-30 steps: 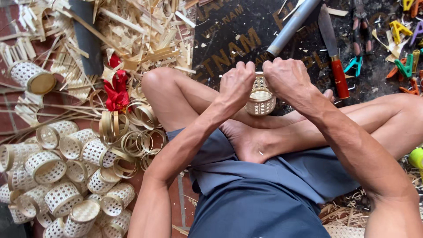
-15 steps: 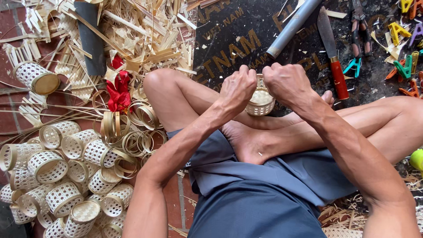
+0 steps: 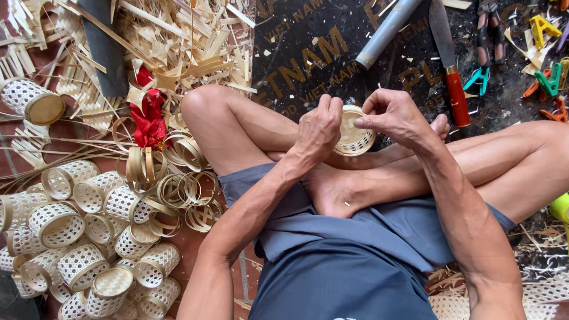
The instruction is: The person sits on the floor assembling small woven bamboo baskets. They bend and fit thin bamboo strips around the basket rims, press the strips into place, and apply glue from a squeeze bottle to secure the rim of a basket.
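The person sits cross-legged on the floor, both hands raised over the crossed shins. The left hand is curled into a closed grip on the near-left side of a small woven basket, knuckles upward. The right hand closes on the same basket from the right, its thumb and forefinger pinched at the rim; whether a strip lies between those fingertips cannot be told. The small woven basket is held between the two hands, just above the ankles, its open round mouth tilted toward the camera and the pale lattice bottom visible inside. Beyond the hands lies a dark printed mat. On it rest a grey metal tube, lying diagonally, and a knife with a red handle, blade pointing away, just beside the right hand. Further right are pliers with teal grips and scattered coloured plastic clips. To the person's left, on the brick floor, stands a crowded cluster of finished woven baskets, touching one another. Between that cluster and the left knee lie loose bamboo hoops, some overlapping. A red cloth scrap lies among the heaped bamboo strips beyond the hoops. The person wears blue-grey shorts.
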